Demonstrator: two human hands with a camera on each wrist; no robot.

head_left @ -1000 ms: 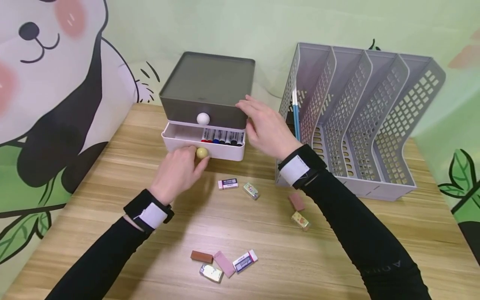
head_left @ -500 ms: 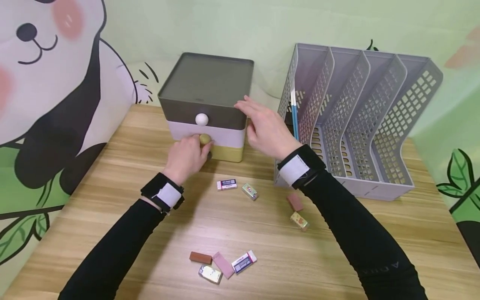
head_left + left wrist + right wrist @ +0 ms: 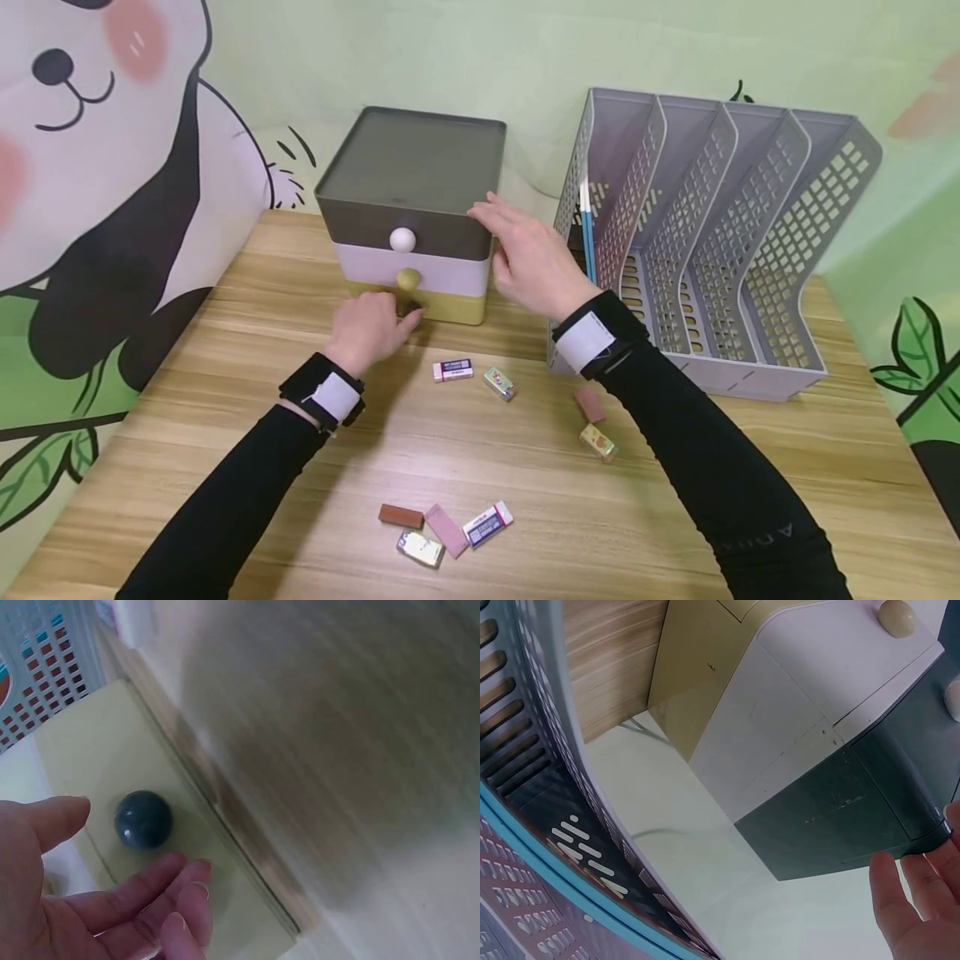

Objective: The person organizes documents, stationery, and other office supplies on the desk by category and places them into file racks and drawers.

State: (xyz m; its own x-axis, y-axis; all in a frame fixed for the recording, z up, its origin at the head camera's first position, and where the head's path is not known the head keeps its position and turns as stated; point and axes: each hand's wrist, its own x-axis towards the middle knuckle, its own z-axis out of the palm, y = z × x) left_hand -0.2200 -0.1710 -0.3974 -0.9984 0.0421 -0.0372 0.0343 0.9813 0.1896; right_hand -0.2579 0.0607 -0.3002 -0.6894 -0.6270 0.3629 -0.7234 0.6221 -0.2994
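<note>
I see a light wood-grain worktop (image 3: 750,467) set against a pale green wall (image 3: 540,50) painted with a big cartoon panda (image 3: 97,167) and leaves at the edges. At the back of the worktop stands a small three-drawer box (image 3: 411,212): a dark grey top drawer with a white knob (image 3: 402,240), a white middle drawer with a beige knob (image 3: 408,279), and a yellow bottom drawer (image 3: 457,308). All three drawers sit closed.

My left hand (image 3: 367,329) is low in front of the yellow bottom drawer, fingers (image 3: 150,900) loosely spread and holding nothing; in the left wrist view the drawer's dark round knob (image 3: 142,819) lies just beyond the fingertips, near but not gripped. My right hand (image 3: 528,258) rests with straight fingers against the right front corner of the dark top drawer, steadying the box, curled around nothing.

To the right of the box stands a grey perforated file rack (image 3: 720,242) with a blue-edged folder (image 3: 588,233) in its leftmost slot. Erasers are scattered on the worktop: a white and blue one (image 3: 453,369) and a greenish one (image 3: 498,382) close to the box, a pink one (image 3: 590,404) and a yellow one (image 3: 599,442) by my right forearm, and a small cluster (image 3: 446,527) nearer to me.
</note>
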